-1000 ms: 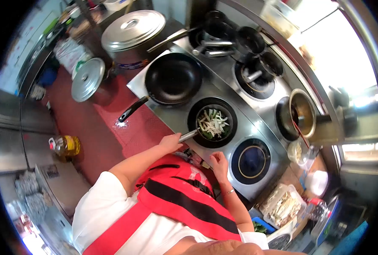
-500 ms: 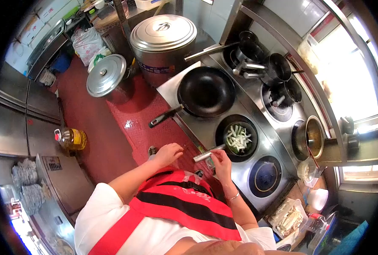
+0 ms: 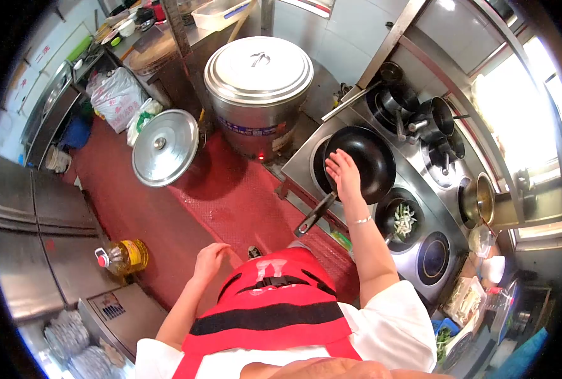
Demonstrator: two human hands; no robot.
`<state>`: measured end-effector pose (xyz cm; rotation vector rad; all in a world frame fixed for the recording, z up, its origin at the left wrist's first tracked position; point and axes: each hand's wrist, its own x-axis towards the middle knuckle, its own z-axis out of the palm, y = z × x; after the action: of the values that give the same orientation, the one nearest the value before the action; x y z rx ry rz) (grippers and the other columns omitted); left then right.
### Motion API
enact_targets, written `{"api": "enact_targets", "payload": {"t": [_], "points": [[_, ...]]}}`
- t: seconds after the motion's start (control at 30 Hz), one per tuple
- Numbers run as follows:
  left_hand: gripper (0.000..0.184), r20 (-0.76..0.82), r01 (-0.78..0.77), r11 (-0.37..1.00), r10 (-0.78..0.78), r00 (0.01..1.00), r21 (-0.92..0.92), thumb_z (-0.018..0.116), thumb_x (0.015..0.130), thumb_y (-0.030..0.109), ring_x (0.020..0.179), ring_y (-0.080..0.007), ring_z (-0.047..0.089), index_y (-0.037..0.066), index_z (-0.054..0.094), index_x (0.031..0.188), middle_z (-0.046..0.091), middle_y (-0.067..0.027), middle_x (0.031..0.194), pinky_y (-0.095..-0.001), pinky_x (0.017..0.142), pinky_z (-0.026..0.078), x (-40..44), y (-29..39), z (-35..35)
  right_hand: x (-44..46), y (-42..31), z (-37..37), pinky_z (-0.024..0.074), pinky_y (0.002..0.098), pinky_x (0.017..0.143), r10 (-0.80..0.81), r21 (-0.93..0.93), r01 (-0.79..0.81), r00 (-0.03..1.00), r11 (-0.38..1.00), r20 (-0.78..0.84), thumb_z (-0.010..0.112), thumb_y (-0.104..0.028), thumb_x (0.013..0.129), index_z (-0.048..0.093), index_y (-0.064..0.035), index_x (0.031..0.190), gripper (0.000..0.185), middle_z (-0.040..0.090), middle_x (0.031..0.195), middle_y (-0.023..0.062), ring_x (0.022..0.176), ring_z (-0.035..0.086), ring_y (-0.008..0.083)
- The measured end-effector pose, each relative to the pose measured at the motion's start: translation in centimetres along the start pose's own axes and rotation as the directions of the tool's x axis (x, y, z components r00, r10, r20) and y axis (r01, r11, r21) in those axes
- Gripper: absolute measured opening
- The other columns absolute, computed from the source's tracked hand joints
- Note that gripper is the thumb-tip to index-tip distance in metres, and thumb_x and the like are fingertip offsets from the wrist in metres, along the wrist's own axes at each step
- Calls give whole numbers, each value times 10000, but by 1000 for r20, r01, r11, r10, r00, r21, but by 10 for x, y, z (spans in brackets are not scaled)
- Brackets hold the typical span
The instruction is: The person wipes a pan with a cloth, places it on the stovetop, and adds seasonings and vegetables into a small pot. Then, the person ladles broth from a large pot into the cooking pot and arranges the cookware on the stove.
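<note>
My right hand (image 3: 345,175) is stretched out over the near-left rim of a large black wok (image 3: 372,161), palm down with fingers extended and nothing in it. Whether it touches the wok I cannot tell. The wok's long black handle (image 3: 316,215) points toward me. Beside the wok, a smaller black frying pan (image 3: 388,218) holds pale strips of food with some green (image 3: 405,219). My left hand (image 3: 211,260) hangs in the air above the red floor, fingers loosely bent, holding nothing that I can see.
A big lidded steel pot (image 3: 259,79) and a smaller lidded pot (image 3: 165,148) stand left of the stove. An oil jug (image 3: 126,256) sits on the floor. Several saucepans (image 3: 436,117) and a steel basin (image 3: 477,199) occupy the rear burners. A round hob (image 3: 433,258) is nearer me.
My right hand has left the small pan's handle and reached out over the large wok. My left hand has moved back and left. The view has turned and shifted with my body.
</note>
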<state>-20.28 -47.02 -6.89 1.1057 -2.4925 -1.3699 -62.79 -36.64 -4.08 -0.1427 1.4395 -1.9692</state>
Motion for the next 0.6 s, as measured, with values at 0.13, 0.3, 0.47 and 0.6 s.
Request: {"api": "enact_targets", "payload": {"t": [0.13, 0.3, 0.47, 0.6], "points": [[211, -95, -196, 919, 241, 966, 342, 569, 817, 96, 888, -286, 618, 70, 654, 1007, 662, -118, 948, -374, 804, 482, 38, -24, -43, 77, 10, 12, 476, 361, 807, 14, 158, 5, 993, 987, -118, 612, -243, 888, 443, -58, 1230, 424, 512, 1127, 80, 972, 544, 216], [224, 18, 56, 972, -62, 998, 228, 582, 829, 131, 942, -278, 599, 50, 642, 1030, 658, -113, 986, -380, 843, 465, 126, -16, -85, 167, 21, 9, 393, 449, 964, 96, 130, -65, 965, 989, -244, 634, -307, 866, 371, -52, 1328, 590, 320, 1393, 194, 1227, 389, 324], [164, 50, -263, 918, 260, 964, 299, 585, 833, 135, 903, -306, 615, 27, 669, 925, 650, -132, 982, -394, 803, 484, 211, -18, -119, 251, 32, -5, 419, 456, 930, 142, -44, -169, 920, 985, -364, 662, -324, 846, 399, -60, 1290, 579, 412, 1317, 194, 1168, 448, 319], [163, 147, -257, 920, 222, 964, 297, 576, 843, 141, 905, -299, 615, 34, 670, 922, 651, -127, 955, -384, 800, 484, 257, -6, -141, 276, 22, 6, 514, 377, 628, 237, 287, -149, 924, 946, -301, 653, -268, 861, 492, -94, 1029, 291, 566, 808, 65, 704, 587, 203]]}}
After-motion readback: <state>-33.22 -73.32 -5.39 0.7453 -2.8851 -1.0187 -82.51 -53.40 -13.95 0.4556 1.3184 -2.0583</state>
